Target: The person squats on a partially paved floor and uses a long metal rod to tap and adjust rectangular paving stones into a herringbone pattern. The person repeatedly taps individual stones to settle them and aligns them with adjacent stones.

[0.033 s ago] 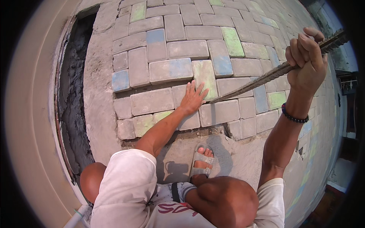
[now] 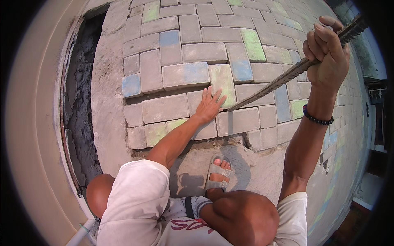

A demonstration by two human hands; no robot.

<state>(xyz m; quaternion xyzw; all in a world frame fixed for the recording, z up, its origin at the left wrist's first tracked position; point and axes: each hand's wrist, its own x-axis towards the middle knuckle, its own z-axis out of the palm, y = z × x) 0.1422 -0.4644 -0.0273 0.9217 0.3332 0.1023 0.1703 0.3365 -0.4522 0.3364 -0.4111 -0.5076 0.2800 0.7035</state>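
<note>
With its fingers spread, my left hand (image 2: 210, 105) lies flat on the paving blocks, touching a raised yellow-green paver (image 2: 221, 80). My right hand (image 2: 328, 57) is wrapped round a ribbed steel bar (image 2: 273, 85), held at a slant. The bar's lower tip sits in the joint at the near end of the yellow-green paver, close beside my left fingers. A grey paver with a blue patch (image 2: 185, 74) stands proud of the row in front of it, with a dark gap along its near side. Just right of the bar's tip lies a plain grey paver (image 2: 238, 121).
An open trench (image 2: 82, 94) runs along the wall (image 2: 33, 110) on the left. Near the paving's broken edge, my sandalled foot (image 2: 218, 172) rests on bare concrete (image 2: 262, 164). More interlocking pavers (image 2: 201, 30) spread away ahead and right. A white pipe (image 2: 82, 233) shows at lower left.
My right hand has shifted slightly up and left, with the upper part of the steel bar. The bar's tip and my left hand stay in place against the pavers.
</note>
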